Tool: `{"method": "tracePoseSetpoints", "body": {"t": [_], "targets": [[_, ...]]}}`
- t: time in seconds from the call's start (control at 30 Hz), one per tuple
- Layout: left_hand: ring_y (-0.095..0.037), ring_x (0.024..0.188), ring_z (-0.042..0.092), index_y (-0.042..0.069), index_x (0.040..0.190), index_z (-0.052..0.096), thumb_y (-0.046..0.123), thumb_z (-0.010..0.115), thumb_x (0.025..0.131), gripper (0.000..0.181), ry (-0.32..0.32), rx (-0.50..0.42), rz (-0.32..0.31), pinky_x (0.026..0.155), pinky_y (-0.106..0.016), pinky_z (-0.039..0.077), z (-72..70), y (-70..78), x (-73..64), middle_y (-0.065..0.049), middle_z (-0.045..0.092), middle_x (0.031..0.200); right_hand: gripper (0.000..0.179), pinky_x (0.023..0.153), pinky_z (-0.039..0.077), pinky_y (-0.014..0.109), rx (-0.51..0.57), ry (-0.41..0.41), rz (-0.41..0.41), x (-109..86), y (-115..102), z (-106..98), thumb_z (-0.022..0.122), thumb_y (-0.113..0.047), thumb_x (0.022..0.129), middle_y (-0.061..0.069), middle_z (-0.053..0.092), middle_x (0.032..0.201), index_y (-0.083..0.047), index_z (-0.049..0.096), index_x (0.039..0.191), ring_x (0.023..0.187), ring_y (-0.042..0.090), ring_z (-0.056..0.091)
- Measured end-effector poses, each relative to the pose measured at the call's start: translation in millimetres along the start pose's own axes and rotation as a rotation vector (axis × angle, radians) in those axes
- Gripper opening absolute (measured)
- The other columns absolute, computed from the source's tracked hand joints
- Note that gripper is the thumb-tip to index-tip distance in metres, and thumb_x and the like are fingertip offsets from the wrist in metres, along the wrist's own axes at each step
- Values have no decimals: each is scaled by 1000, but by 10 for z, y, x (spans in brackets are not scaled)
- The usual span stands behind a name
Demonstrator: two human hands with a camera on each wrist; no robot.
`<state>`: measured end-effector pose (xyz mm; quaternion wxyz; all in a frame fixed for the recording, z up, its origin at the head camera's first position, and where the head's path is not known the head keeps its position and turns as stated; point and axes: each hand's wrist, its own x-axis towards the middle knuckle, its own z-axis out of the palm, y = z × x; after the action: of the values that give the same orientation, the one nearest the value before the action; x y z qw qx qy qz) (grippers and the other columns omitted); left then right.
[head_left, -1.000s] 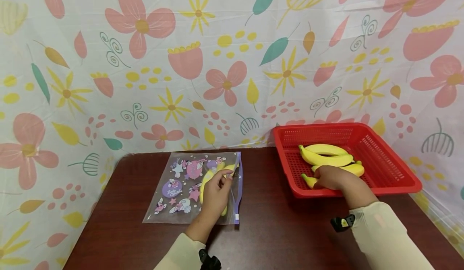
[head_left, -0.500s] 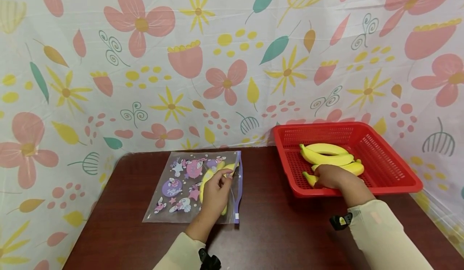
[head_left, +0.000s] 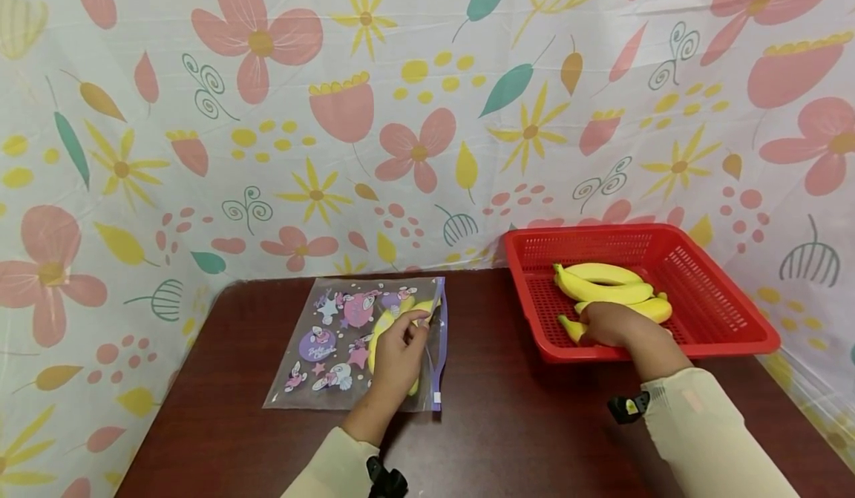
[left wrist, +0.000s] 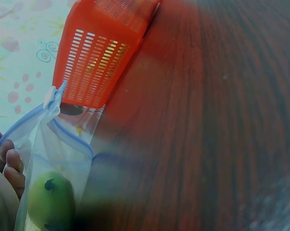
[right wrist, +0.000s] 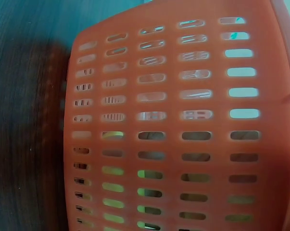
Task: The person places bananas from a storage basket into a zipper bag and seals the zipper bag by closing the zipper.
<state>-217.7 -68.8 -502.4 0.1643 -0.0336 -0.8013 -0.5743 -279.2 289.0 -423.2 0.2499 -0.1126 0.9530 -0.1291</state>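
A clear zip bag [head_left: 317,346] with cartoon prints and a purple zip edge lies on the table at centre left, with yellow bananas [head_left: 379,335] inside. My left hand [head_left: 397,357] pinches the bag's upper layer near its opening on the right. In the left wrist view, the bag's mouth gapes and a banana's dark-tipped end [left wrist: 51,197] shows through the plastic. My right hand [head_left: 617,327] reaches over the front rim of a red basket [head_left: 724,327] and grips a banana [head_left: 571,327]; its stem end sticks out left of the fingers. Other bananas [head_left: 601,289] lie just behind.
The dark wooden table [head_left: 501,424] carries both bag and basket. A floral cloth [head_left: 414,75] hangs behind and on both sides. In the right wrist view, the basket's slotted wall [right wrist: 183,144] fills most of the picture and hides the right hand.
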Motion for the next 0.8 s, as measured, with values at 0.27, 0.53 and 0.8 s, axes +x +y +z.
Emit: {"method": "tracePoseSetpoints", "body": {"t": [0.27,0.53,0.8], "targets": [[-3,52,42,16,112,75,17,64,97,19,-1,-4,-2,48,-20,35,1,1,0,5,50,65,17,73,38,34,-13,21,-14,7,11,13,71,-18,84,5,63,85,-6,71,95,77,20,51],[-2,52,41,25,109,75,17,64,97,18,4,-2,0,47,-20,34,5,-1,8,5,50,65,26,77,45,41,-10,61,8,33,38,20,72,-23,87,10,68,94,-2,71,102,81,23,55],[-1,52,42,17,110,76,16,64,96,18,12,6,2,47,-19,35,0,-2,8,5,50,66,41,83,46,47,28,98,7,46,50,56,72,-28,88,13,68,101,1,66,117,87,27,58]]}}
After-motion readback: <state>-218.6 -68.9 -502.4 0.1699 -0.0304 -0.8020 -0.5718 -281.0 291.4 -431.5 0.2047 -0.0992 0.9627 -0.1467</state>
